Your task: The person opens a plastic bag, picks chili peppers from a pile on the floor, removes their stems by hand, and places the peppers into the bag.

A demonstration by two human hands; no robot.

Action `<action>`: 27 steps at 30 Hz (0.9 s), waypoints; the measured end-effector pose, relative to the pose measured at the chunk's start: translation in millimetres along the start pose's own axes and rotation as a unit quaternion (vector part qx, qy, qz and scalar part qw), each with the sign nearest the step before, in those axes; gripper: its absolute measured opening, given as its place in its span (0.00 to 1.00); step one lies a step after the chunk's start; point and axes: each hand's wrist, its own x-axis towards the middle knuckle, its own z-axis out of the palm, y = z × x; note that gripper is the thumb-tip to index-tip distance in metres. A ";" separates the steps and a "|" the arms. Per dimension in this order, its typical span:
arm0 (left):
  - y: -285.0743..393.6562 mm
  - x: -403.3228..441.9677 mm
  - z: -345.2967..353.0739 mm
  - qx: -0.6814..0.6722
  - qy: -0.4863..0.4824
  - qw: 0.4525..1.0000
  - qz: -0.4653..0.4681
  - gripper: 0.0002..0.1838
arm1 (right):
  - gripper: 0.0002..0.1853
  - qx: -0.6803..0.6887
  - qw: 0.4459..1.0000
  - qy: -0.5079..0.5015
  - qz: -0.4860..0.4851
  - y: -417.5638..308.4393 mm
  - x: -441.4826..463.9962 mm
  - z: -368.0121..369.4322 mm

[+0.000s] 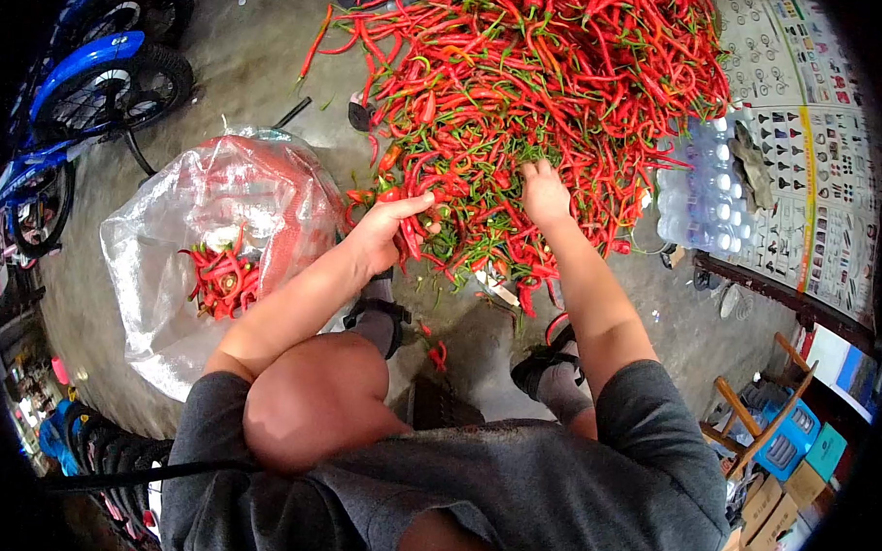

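Note:
A large heap of red chili peppers with green stems (564,95) covers the floor in front of me. My left hand (389,230) is closed around a few red peppers at the heap's near left edge, with the thumb stretched over them. My right hand (544,194) reaches into the middle of the heap, fingers bent down among the stems; whatever its fingertips hold is hidden. Left of my left arm stands an open clear plastic bag (155,266) with a pile of red peppers (229,280) inside.
Blue bicycles (108,79) stand at the left. Plastic-wrapped bottles (701,192) sit right of the heap, beside a printed chart wall (795,162). A wooden frame (742,412), a blue stool (790,438) and cardboard boxes (768,510) are at the lower right. Loose peppers (439,355) lie between my feet.

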 end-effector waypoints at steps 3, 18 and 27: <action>-3.9 3.2 -6.8 -0.016 0.019 1.000 -0.001 0.13 | 0.22 0.032 0.997 0.071 -0.011 -5.9 6.9 -2.0; 0.0 0.6 4.1 -0.023 0.026 0.999 0.002 0.14 | 0.10 0.226 0.948 0.219 -0.052 8.8 -27.6 -10.8; -6.5 1.4 12.1 -0.020 -0.084 0.996 0.012 0.18 | 0.07 0.462 0.827 0.267 -0.174 -91.3 -99.5 -62.6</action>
